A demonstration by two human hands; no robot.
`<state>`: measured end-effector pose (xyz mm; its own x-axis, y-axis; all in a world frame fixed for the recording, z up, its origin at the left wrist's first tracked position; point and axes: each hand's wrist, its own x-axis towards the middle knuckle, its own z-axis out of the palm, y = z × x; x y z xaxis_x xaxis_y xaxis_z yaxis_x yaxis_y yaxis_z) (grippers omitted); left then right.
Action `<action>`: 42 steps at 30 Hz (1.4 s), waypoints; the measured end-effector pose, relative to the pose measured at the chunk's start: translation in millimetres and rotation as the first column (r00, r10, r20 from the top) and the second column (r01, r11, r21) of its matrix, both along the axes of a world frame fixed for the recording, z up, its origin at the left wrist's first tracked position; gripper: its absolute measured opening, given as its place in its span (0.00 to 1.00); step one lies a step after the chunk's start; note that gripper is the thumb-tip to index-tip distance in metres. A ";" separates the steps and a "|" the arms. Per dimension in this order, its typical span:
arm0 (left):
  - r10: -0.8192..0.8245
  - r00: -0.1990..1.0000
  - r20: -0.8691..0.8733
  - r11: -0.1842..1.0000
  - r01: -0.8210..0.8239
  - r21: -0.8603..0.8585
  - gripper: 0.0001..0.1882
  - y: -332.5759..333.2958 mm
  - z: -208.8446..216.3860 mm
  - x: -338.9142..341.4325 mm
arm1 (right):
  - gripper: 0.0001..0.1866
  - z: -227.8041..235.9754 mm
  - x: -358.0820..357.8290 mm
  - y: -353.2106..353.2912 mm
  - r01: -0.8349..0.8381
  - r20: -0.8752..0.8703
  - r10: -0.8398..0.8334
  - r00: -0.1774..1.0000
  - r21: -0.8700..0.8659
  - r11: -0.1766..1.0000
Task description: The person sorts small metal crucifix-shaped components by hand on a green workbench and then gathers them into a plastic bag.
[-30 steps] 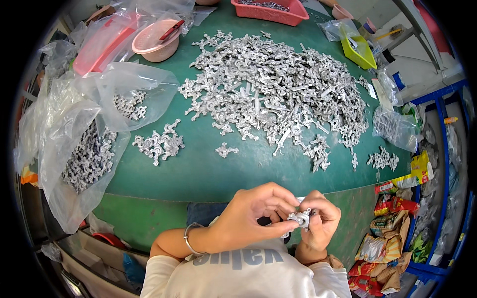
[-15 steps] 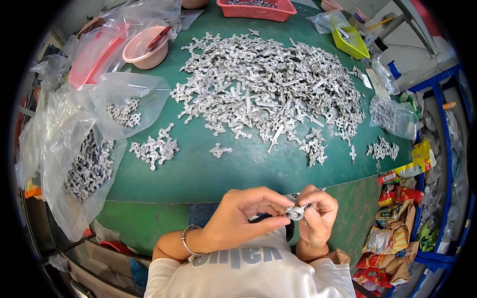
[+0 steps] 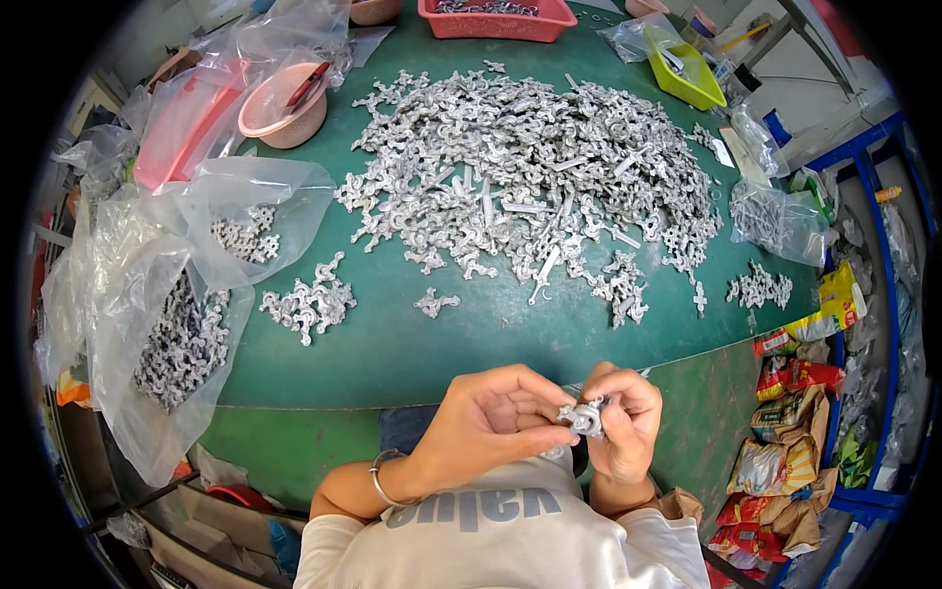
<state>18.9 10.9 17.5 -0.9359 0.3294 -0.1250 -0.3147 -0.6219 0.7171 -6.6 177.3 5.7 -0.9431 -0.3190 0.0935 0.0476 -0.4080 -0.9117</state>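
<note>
Just off the near edge of the green table, a small silver-grey metal casting (image 3: pixel 585 419) with rounded lobes is held between both hands. My left hand (image 3: pixel 491 417) pinches its left side between thumb and fingertips. On the other side my right hand (image 3: pixel 628 417) grips it, thumb in front and fingers curled behind. Fingers cover part of the casting. A big heap of similar castings (image 3: pixel 530 157) spreads over the table's middle. Nearer to me lie a single casting (image 3: pixel 436 302) and a smaller cluster (image 3: pixel 312 298) at the left.
Clear plastic bags (image 3: pixel 118 294) with castings sit at the left edge, beside a pink bowl (image 3: pixel 285 108). At the back stand a red tray (image 3: pixel 496 26) and a yellow-green basket (image 3: pixel 692 79). Colourful packets (image 3: pixel 775 466) and a blue rack (image 3: pixel 863 196) line the right.
The casting has turned slightly between my fingers and now shows a lobed side instead of a rounded face. Both hands keep their grip, and the view has shifted slightly.
</note>
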 end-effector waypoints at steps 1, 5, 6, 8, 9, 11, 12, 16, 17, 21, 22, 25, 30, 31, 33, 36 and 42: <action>0.005 1.000 0.000 1.000 -0.005 0.008 0.12 0.6 -1.4 0.3 | 0.12 0.1 -0.1 -0.4 0.000 -0.005 0.000 1.000 -0.001 1.000; 0.015 1.000 -0.017 1.000 -0.015 0.027 0.13 1.9 -4.6 1.5 | 0.13 -1.0 -1.8 -0.7 -0.006 -0.045 0.006 0.999 0.007 1.000; 0.017 1.000 -0.024 0.999 -0.016 0.051 0.13 2.8 -6.1 1.9 | 0.13 -1.6 -2.2 -0.6 -0.009 -0.060 0.009 0.998 0.012 1.000; 0.023 0.999 -0.038 0.995 -0.019 0.099 0.13 4.3 -8.9 2.7 | 0.13 -1.6 -2.5 -1.3 -0.021 -0.044 0.020 0.999 -0.002 1.000; 0.008 1.000 -0.029 0.995 -0.005 0.101 0.13 3.9 -8.6 2.1 | 0.13 -1.5 -2.6 -1.3 -0.026 -0.036 0.025 0.999 -0.008 1.000; -0.021 1.000 -0.010 0.994 0.022 0.103 0.13 2.6 -7.0 0.6 | 0.13 -0.2 -2.2 -1.4 -0.036 -0.004 0.036 0.999 -0.029 0.999; -0.015 1.000 0.009 0.996 0.014 0.092 0.13 2.7 -6.6 0.6 | 0.13 0.4 -2.1 -1.5 -0.042 0.012 0.043 0.999 -0.039 0.998; -0.010 0.999 0.053 0.997 0.006 0.079 0.13 3.9 -7.3 0.1 | 0.13 0.3 -2.9 -1.4 -0.055 0.030 0.057 0.998 -0.052 0.997; -0.013 0.998 0.056 0.996 0.008 0.084 0.13 4.2 -8.0 -0.1 | 0.13 -0.8 -3.2 -1.1 -0.053 0.027 0.054 0.998 -0.049 0.997; 0.032 0.999 0.040 0.994 -0.036 0.103 0.13 5.2 -11.1 0.6 | 0.12 -0.4 -3.7 -6.6 -0.025 0.038 0.026 0.999 -0.017 1.000; 0.045 0.999 0.023 0.995 -0.047 0.090 0.13 5.8 -13.6 1.4 | 0.12 -1.5 -4.5 -6.8 -0.031 0.050 0.033 0.998 -0.035 0.999; 0.139 0.988 -0.068 0.990 -0.138 0.020 0.14 12.3 -16.7 1.2 | 0.11 -11.4 -9.0 -2.7 -0.062 0.161 0.097 0.982 -0.212 0.975; 0.207 0.899 -0.386 0.764 -0.395 -0.510 0.16 2.3 -28.9 4.0 | 0.07 -22.8 -20.2 -10.5 0.175 0.518 0.316 0.795 -0.695 0.698; 0.153 0.772 -0.617 0.455 -0.610 -0.649 0.19 -8.7 -38.3 -0.2 | 0.06 -23.8 -22.4 -12.9 0.259 0.557 0.345 0.756 -0.738 0.623; 0.160 0.734 -0.660 0.013 -0.670 -0.742 0.19 -25.8 -63.8 -10.3 | 0.07 -28.4 -26.2 -11.7 0.279 0.565 0.386 0.729 -0.761 0.586; 0.119 0.808 -0.577 -0.255 -0.537 -0.804 0.18 -44.0 -85.3 -23.5 | 0.11 -42.1 -30.1 -12.5 0.219 0.525 0.401 0.750 -0.770 0.599; 0.298 0.780 -0.550 0.161 -0.609 -0.776 0.12 -50.7 -90.2 -20.6 | 0.08 -53.6 -29.3 -9.6 -0.023 0.427 0.316 0.847 -0.565 0.825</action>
